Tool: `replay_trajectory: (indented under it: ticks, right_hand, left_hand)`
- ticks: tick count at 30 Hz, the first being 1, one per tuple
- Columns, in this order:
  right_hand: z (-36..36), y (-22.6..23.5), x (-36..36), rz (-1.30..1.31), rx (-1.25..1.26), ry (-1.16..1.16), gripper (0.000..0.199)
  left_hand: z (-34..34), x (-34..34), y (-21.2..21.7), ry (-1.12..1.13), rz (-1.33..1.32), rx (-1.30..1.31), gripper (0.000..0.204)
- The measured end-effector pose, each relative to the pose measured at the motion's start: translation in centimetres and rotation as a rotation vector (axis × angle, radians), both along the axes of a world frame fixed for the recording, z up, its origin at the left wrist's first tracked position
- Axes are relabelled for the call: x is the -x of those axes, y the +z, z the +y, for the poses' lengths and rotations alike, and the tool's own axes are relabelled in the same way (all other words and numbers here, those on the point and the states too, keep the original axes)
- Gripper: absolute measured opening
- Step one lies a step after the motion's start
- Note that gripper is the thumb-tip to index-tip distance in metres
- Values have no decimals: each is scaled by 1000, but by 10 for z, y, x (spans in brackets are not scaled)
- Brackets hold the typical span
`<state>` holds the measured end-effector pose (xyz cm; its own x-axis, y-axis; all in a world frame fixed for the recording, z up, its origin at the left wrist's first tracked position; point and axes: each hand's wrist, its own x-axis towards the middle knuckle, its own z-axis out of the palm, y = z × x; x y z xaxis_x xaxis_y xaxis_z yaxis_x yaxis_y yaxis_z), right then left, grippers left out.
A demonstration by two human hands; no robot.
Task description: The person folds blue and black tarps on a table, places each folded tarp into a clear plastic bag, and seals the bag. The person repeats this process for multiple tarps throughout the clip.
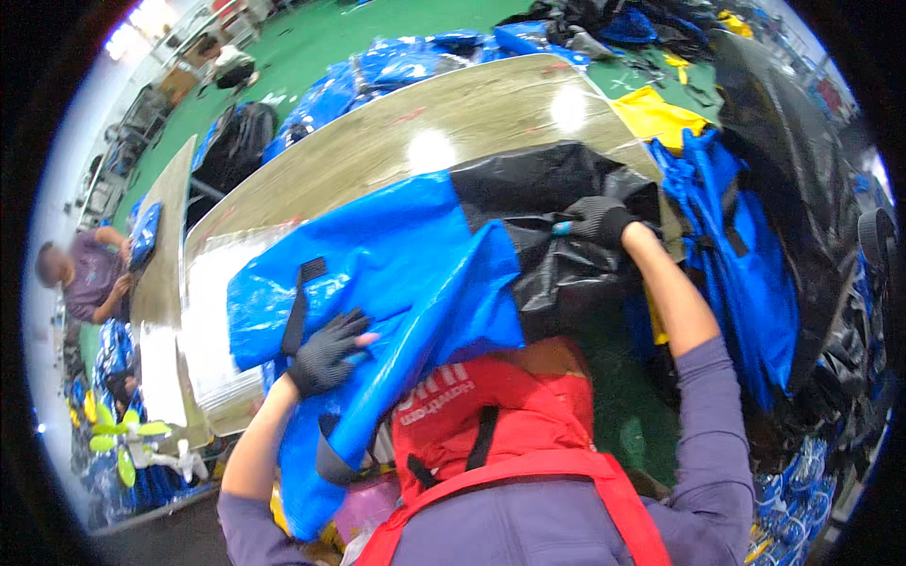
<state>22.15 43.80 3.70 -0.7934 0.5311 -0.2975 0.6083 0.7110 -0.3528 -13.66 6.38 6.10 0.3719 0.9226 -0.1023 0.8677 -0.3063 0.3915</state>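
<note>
A large piece of glossy coated fabric, blue (377, 250) at the left and black (557, 264) at the right, lies creased over the table's near edge. My left hand (330, 354), in a dark knit glove, rests on the blue part with its fingers stretched out. Beside it runs a black webbing strap (295, 311); another strap (332, 462) is on the blue flap hanging below. My right hand (598, 223), gloved too, is closed on the black part. A small teal tip (562, 228) shows at its fingers; what it is I cannot tell.
The wood-patterned table (359, 170) carries clear sheets (222, 321) at left. Blue and yellow fabric pieces (746, 255) hang at right. Blue bundles (377, 71) lie beyond the table. A co-worker (94, 269) handles a blue item at far left; a green-bladed fan (127, 439) stands nearer.
</note>
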Motion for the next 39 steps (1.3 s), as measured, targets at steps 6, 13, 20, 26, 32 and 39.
replay_trajectory:
  ticks: [6, 13, 20, 26, 32, 39]
  right_hand:
    - [3, -3, -1, -19, -22, -58, 60]
    - [0, 6, -14, -184, 90, -108, 62]
    - [-17, 7, -28, -211, -220, 38, 67]
    - [-40, 27, 9, -433, -362, -71, 56]
    - [-131, 40, -34, 662, -768, 70, 35]
    - [-169, 63, -45, 682, -557, 285, 26]
  left_hand:
    - [-247, 36, 33, 913, -400, 223, 40]
    - [-238, 19, -53, 1580, -721, -437, 45]
    - [-171, 6, -15, 1424, 525, -207, 67]
    - [45, -82, 61, 387, -44, -453, 51]
    - [159, -121, -38, 74, 209, -353, 63]
    - [141, -114, -59, -270, 251, -291, 55]
